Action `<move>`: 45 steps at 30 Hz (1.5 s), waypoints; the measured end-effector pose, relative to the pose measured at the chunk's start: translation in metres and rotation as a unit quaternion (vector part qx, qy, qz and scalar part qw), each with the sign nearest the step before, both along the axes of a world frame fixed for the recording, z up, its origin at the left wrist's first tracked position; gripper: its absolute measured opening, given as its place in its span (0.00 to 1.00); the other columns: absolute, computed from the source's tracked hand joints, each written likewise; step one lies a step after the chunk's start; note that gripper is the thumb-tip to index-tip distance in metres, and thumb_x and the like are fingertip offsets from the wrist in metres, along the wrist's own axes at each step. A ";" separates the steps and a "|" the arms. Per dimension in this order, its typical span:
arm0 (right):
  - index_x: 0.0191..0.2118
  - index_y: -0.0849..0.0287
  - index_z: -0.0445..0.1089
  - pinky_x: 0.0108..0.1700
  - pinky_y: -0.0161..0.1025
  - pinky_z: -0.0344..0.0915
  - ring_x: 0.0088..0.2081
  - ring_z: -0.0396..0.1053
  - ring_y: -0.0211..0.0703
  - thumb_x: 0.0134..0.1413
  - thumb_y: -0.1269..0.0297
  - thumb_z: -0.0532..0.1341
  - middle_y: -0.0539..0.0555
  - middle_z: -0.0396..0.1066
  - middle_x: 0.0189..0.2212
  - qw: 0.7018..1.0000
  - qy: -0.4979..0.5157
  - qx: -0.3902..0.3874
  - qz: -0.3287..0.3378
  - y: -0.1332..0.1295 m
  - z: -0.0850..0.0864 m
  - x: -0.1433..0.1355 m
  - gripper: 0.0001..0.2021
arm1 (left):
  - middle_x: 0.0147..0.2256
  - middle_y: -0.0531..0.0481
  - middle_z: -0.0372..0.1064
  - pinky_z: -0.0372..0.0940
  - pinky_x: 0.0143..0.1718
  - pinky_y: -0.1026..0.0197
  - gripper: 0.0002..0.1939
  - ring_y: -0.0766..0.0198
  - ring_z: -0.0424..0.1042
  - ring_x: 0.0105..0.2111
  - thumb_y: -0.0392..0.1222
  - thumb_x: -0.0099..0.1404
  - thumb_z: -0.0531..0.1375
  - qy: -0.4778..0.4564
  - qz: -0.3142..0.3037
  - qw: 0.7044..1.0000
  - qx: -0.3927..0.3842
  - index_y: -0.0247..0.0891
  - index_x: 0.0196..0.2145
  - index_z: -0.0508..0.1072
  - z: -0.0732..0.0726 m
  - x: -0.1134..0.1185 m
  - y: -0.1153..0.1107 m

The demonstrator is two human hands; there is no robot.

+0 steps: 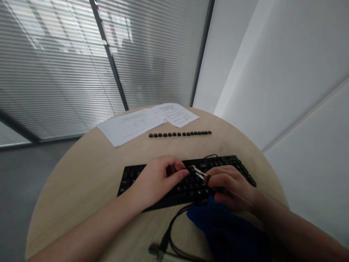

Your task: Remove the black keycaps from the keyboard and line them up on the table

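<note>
A black keyboard (174, 198) lies across the round table under both hands. My left hand (160, 178) rests over its middle, thumb and forefinger curled close together at the keys. A small dark piece, possibly a keycap, is by those fingertips; whether they grip it is unclear. My right hand (231, 183), over the right part of the keyboard, has its fingers closed on a keycap puller (200, 172) with two pale prongs and a dark grip. The prongs point left toward the left fingertips. Behind the keyboard stands a row of several loose black keycaps (179, 134).
Two printed paper sheets (131, 125) lie at the table's (81, 174) far side. A blue cloth (226, 229) and a black USB cable (170, 233) are at the near edge. Blinds and a white wall (300, 91) stand beyond the table.
</note>
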State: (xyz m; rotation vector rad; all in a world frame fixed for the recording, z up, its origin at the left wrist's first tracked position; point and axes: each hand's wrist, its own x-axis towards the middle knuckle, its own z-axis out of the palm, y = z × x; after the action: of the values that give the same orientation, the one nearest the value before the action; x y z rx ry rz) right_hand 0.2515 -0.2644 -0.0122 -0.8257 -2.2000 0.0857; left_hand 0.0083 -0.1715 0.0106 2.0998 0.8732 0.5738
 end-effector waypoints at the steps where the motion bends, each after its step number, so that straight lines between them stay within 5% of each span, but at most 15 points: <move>1: 0.47 0.50 0.67 0.34 0.40 0.70 0.32 0.76 0.45 0.72 0.52 0.55 0.55 0.77 0.35 1.000 -0.017 0.015 0.007 0.000 0.000 -0.005 0.10 | 0.31 0.50 0.78 0.65 0.32 0.57 0.14 0.59 0.73 0.30 0.54 0.64 0.64 -0.009 0.007 1.000 -0.014 0.42 0.35 0.80 -0.002 0.001 -0.001; 13: 0.45 0.53 0.61 0.31 0.40 0.66 0.29 0.71 0.44 0.74 0.57 0.54 0.52 0.75 0.31 0.994 -0.083 0.068 -0.003 0.000 -0.010 -0.021 0.06 | 0.29 0.51 0.75 0.62 0.31 0.58 0.12 0.61 0.70 0.29 0.51 0.60 0.67 -0.004 0.037 0.996 -0.084 0.39 0.32 0.78 -0.013 0.001 -0.002; 25: 0.37 0.54 0.64 0.28 0.41 0.60 0.27 0.64 0.44 0.72 0.60 0.54 0.50 0.68 0.25 0.984 -0.074 0.106 -0.126 0.003 -0.005 -0.018 0.09 | 0.27 0.52 0.71 0.60 0.29 0.60 0.10 0.63 0.67 0.27 0.48 0.61 0.64 -0.022 0.070 0.995 -0.073 0.38 0.30 0.74 -0.017 0.001 0.006; 30: 0.36 0.55 0.67 0.43 0.47 0.68 0.40 0.70 0.50 0.70 0.68 0.53 0.59 0.74 0.41 0.956 -0.088 0.140 -0.243 0.005 -0.001 -0.007 0.09 | 0.26 0.54 0.69 0.60 0.27 0.63 0.12 0.66 0.65 0.25 0.50 0.63 0.63 -0.039 0.044 0.993 -0.099 0.38 0.32 0.75 -0.006 -0.002 0.002; 36: 0.50 0.58 0.70 0.36 0.38 0.70 0.33 0.72 0.41 0.72 0.71 0.53 0.54 0.73 0.34 0.977 -0.062 0.136 -0.152 0.004 -0.008 -0.010 0.10 | 0.24 0.56 0.68 0.58 0.26 0.64 0.13 0.66 0.65 0.25 0.51 0.60 0.66 -0.047 -0.010 0.989 -0.138 0.38 0.32 0.77 -0.009 0.005 -0.010; 45: 0.46 0.58 0.75 0.32 0.38 0.68 0.31 0.72 0.40 0.69 0.65 0.62 0.53 0.74 0.32 0.979 -0.060 0.153 -0.118 0.009 -0.012 -0.017 0.06 | 0.25 0.56 0.67 0.56 0.26 0.64 0.12 0.67 0.63 0.25 0.50 0.59 0.66 -0.028 -0.031 0.987 -0.154 0.37 0.30 0.77 -0.011 0.009 -0.013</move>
State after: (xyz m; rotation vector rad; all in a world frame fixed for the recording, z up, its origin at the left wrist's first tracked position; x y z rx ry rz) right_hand 0.2343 -0.2555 -0.0242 -0.9272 -2.1352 -0.4198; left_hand 0.0174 -0.1845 -0.0007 1.8152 0.8053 0.4322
